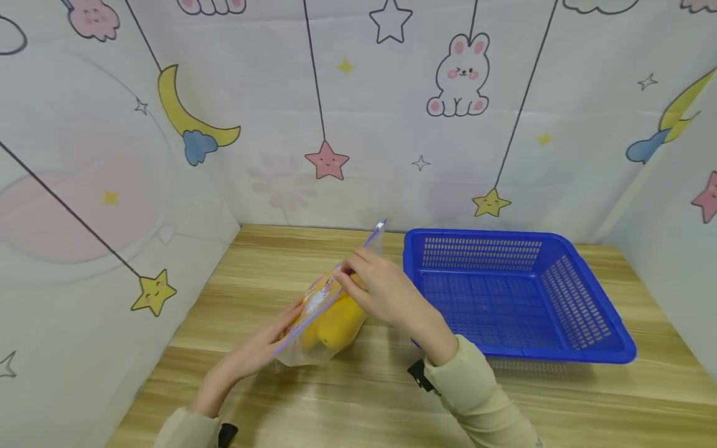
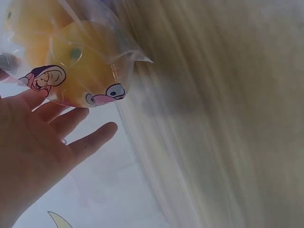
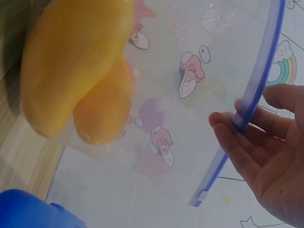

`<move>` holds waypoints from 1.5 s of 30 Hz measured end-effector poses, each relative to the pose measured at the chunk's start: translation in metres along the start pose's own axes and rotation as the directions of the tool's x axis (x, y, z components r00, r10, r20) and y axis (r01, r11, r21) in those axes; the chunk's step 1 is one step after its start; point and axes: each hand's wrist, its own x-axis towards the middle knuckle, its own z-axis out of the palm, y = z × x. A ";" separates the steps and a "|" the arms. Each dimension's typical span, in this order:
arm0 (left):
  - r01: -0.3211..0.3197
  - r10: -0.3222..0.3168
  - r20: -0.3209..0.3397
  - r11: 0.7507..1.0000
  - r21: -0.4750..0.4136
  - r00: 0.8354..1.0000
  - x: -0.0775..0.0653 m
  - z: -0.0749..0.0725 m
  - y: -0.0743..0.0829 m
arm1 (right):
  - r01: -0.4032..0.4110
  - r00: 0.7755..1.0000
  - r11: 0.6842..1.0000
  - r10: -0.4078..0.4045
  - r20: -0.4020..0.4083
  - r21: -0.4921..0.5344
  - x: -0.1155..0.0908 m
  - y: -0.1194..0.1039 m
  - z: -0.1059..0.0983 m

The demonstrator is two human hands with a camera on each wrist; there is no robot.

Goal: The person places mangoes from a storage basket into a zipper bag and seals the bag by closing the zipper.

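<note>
A clear zip bag with cartoon prints and a blue-purple seal strip stands tilted on the table, holding several pieces of yellow and orange fruit. A long, smooth yellow fruit shows in the right wrist view; rounder orange ones, with green stem marks, appear in the left wrist view. My left hand lies along the bag's left side, its fingers fairly straight against the plastic. At the strip, my right hand pinches the upper part of the bag between thumb and fingers.
A blue plastic basket with slotted walls stands right of the bag, close to my right forearm. Under both is a wood-grain table. White cloth printed with stars and a bunny surrounds the back and sides.
</note>
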 end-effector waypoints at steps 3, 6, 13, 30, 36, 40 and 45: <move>0.006 -0.005 -0.027 1.000 0.030 1.000 -0.007 0.003 0.001 | -0.005 0.999 1.000 0.006 0.032 -0.009 0.005 -0.002 0.000; 0.021 -0.019 -0.053 0.999 0.041 0.998 -0.013 0.005 0.003 | -0.009 0.997 1.000 0.011 0.070 -0.024 0.009 -0.005 -0.001; 0.131 -0.126 -0.094 0.990 0.058 0.988 -0.026 0.009 0.014 | -0.022 0.984 0.999 0.028 0.176 -0.033 0.019 -0.011 -0.002; 0.383 -0.365 -0.217 0.923 0.047 0.905 -0.042 0.025 0.047 | -0.009 0.960 1.000 0.013 0.281 -0.014 0.042 -0.011 0.001; 0.417 -0.402 -0.252 0.909 0.009 0.880 -0.055 0.031 0.053 | 0.045 0.945 0.998 -0.055 0.323 0.040 0.053 -0.016 0.003; 0.482 -0.462 -0.266 0.876 0.011 0.846 -0.063 0.034 0.059 | 0.077 0.933 0.993 -0.101 0.346 0.084 0.063 -0.018 0.008; 0.525 -0.487 -0.306 0.849 0.054 0.818 -0.069 0.039 0.067 | 0.121 0.923 0.988 -0.149 0.355 0.100 0.070 -0.020 0.013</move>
